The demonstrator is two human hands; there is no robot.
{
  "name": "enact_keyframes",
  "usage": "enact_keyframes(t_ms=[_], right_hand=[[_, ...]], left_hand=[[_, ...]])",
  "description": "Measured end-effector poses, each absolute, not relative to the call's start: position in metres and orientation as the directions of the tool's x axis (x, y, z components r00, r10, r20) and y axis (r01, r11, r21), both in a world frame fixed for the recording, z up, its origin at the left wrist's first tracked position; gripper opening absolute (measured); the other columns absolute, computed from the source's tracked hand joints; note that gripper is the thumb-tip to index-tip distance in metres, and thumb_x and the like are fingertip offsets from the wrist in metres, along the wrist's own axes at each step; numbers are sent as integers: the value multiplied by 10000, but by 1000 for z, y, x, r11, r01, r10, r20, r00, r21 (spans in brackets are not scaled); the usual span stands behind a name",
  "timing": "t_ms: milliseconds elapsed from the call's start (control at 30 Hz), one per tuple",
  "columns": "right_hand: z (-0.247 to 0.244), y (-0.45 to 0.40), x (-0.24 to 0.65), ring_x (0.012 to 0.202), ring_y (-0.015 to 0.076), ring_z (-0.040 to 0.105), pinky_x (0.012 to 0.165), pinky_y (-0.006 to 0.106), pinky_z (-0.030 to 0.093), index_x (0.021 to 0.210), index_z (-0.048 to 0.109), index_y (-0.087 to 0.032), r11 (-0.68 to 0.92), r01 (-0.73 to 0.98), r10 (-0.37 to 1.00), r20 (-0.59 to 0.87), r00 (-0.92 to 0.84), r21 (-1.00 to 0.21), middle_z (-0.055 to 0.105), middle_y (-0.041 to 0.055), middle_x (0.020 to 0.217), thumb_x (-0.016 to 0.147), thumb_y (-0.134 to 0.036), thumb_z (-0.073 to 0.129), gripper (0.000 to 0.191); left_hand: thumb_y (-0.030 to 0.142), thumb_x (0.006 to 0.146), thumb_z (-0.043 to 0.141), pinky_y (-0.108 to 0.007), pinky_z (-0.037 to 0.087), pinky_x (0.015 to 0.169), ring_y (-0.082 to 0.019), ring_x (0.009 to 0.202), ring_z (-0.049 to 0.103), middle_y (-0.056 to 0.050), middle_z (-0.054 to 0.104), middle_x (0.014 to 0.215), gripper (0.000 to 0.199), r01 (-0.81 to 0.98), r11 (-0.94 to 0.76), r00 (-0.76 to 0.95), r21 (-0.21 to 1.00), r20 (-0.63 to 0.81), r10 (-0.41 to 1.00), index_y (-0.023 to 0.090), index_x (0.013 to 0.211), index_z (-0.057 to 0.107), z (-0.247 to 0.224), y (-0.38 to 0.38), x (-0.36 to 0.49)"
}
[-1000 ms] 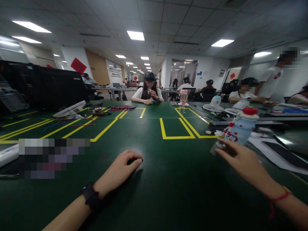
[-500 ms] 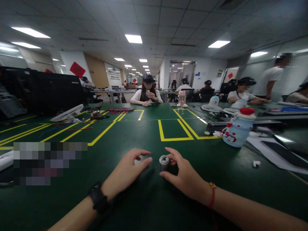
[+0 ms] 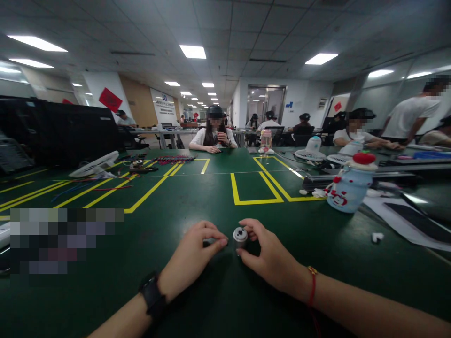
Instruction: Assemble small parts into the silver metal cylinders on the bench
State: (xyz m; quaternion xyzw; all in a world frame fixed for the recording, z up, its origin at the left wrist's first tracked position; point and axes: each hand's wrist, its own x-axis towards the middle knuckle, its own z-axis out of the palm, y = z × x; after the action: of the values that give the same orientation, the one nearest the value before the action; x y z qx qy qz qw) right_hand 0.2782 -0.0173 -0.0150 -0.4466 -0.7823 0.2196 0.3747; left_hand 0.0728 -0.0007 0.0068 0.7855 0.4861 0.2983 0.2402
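Note:
A small silvery metal cylinder point(image 3: 240, 238) stands upright on the green table in front of me, a dark hole and smaller marks on its top face. My right hand point(image 3: 269, 251) curls around its right side, thumb at the near side and fingers behind. Just left of the cylinder, my left hand point(image 3: 199, 249) holds thumb and fingertips together in a pinch. A tiny dark bit seems to show at those tips, too small to name. The left hand does not touch the cylinder.
Yellow tape point(image 3: 259, 203) marks the green table point(image 3: 169, 300). To the right are a blue bottle point(image 3: 348, 190) with a red lid, a small white item point(image 3: 377, 237) and papers. Wires point(image 3: 112, 188) and a white fan point(image 3: 95, 164) lie left. A person point(image 3: 214, 134) sits opposite.
My left thumb and fingers, apart before, have come together in a pinch and moved slightly right. My right hand stays around the cylinder, its thumb shifted a little.

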Motion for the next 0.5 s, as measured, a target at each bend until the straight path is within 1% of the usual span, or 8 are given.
enact_keyframes(t_ms=[100, 300, 400, 500], right_hand=[[-15, -17, 278, 1002, 168, 549, 883, 345, 455, 1223, 435, -224, 528, 548, 849, 406, -337, -649, 563, 62, 1141, 739, -207, 589, 508], [-14, -17, 279, 1083, 167, 516, 934, 346, 432, 1233, 449, -240, 577, 549, 817, 434, -380, -605, 540, 51, 1203, 754, -206, 569, 495], [-12, -19, 278, 1104, 169, 497, 974, 358, 397, 1231, 453, -236, 610, 548, 791, 469, -392, -572, 536, 54, 1202, 740, -201, 583, 509], [-8, -21, 276, 1088, 173, 498, 967, 371, 394, 1195, 487, -245, 623, 565, 781, 472, -408, -541, 544, 46, 1171, 725, -197, 603, 487]], left_hand=[[357, 804, 572, -332, 422, 816, -212, 895, 571, -36, 624, 918, 186, 638, -414, 391, 649, 191, 900, 245, 820, 720, -5, 2, 73], [372, 803, 570, -339, 415, 818, -214, 893, 575, -34, 642, 917, 199, 655, -429, 410, 621, 184, 893, 253, 838, 725, -7, 2, 74], [378, 805, 565, -331, 425, 812, -210, 889, 580, -37, 647, 933, 225, 636, -414, 409, 652, 171, 897, 253, 922, 713, -1, -1, 73], [407, 816, 540, -331, 438, 792, -214, 883, 587, -47, 647, 990, 298, 621, -351, 344, 700, 159, 925, 242, 1024, 677, 7, -2, 69]])
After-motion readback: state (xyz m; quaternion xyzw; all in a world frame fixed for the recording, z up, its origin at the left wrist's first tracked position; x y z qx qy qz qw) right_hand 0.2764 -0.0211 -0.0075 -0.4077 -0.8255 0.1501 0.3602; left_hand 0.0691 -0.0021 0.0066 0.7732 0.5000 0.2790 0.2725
